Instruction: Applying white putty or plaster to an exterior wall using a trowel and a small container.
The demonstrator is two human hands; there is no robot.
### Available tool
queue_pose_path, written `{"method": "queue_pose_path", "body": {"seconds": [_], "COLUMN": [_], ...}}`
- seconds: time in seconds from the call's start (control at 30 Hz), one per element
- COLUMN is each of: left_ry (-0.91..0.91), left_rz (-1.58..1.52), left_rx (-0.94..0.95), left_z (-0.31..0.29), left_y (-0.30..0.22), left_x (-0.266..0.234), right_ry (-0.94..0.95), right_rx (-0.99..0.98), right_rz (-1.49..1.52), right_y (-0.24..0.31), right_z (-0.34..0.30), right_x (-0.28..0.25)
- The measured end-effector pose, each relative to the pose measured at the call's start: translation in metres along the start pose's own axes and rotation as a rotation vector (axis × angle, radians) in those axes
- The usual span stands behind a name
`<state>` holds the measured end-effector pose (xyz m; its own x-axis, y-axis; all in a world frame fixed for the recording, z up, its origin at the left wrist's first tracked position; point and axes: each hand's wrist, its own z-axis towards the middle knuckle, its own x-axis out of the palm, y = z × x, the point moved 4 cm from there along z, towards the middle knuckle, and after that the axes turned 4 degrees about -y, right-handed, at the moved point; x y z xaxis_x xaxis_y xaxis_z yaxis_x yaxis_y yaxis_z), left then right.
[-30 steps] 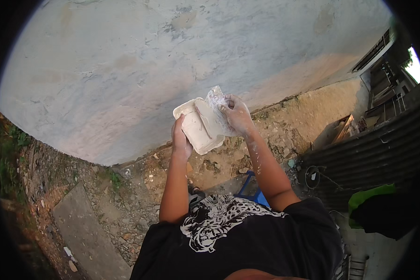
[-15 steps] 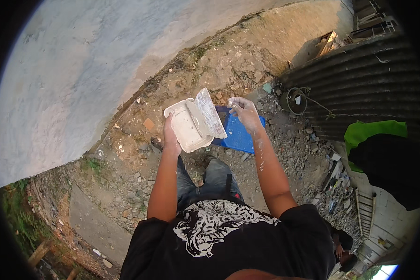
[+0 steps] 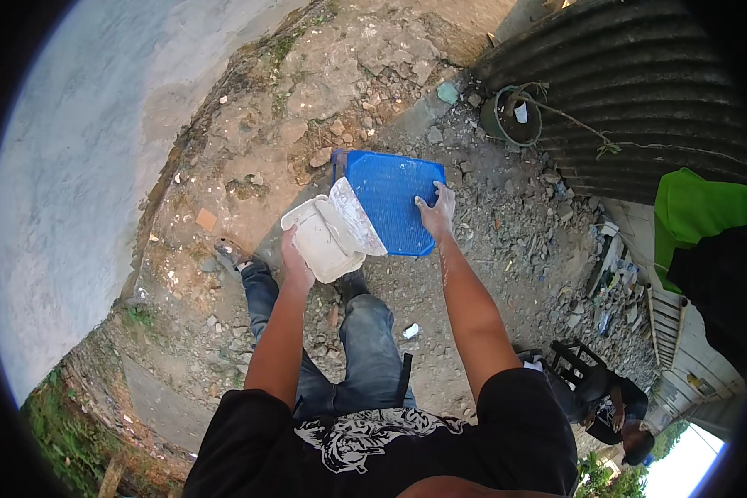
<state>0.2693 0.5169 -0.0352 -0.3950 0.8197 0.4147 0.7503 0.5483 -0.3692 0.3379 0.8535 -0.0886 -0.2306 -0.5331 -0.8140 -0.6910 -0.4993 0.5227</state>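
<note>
My left hand (image 3: 297, 259) grips the near left side of a shallow off-white plastic tub (image 3: 319, 249), its fingers mostly hidden beneath. Pale paste coats the tub. A wide, paste-smeared plastering blade (image 3: 358, 217) leans at the tub's right side, and a thin handle lies across the inside. Just right of it is a blue plastic stool (image 3: 397, 195) with a patterned top. My right hand (image 3: 438, 212), dusted white, is at the stool's right edge with thumb and fingers apart. Whether it touches the stool I cannot tell.
A plastered wall (image 3: 83, 158) rises on the left. Rubble and stones cover the uneven ground (image 3: 506, 274). A potted plant (image 3: 513, 118) stands by dark corrugated sheeting (image 3: 631, 91). Green cloth (image 3: 693, 220) hangs at right; another person (image 3: 618, 411) sits at the lower right.
My right hand has gone from a raised pinch to spread fingers at the stool's edge. The view has shifted forward; my legs are in a stride. The tub stays in my left hand.
</note>
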Motion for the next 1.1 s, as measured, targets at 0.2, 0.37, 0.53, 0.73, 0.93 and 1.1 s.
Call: {"method": "queue_pose_path", "body": {"seconds": [0.2, 0.37, 0.53, 0.73, 0.93, 1.1], "left_ry": [0.009, -0.03, 0.006, 0.069, 0.191, 0.241], "left_rz": [-0.069, -0.056, 0.02, -0.008, -0.157, -0.184], "left_rx": [0.01, 0.039, 0.039, 0.08, 0.197, 0.292], "left_z": [0.031, 0.033, -0.003, -0.057, -0.111, -0.144], "left_y": [0.04, 0.044, 0.013, -0.058, -0.128, -0.251], "left_x": [-0.018, -0.029, 0.004, 0.042, 0.122, 0.195], "right_ry": [-0.12, 0.358, 0.312, 0.142, -0.089, -0.018], "right_rx": [0.208, 0.51, 0.456, 0.211, -0.048, -0.065], "right_rz": [-0.01, 0.888, 1.077, 0.708, 0.479, 0.794], "right_y": [-0.02, -0.042, 0.006, 0.147, 0.213, 0.306], "right_z": [0.009, -0.002, -0.022, -0.059, -0.053, -0.03], "right_x": [0.012, 0.042, 0.038, -0.015, -0.112, -0.211]}}
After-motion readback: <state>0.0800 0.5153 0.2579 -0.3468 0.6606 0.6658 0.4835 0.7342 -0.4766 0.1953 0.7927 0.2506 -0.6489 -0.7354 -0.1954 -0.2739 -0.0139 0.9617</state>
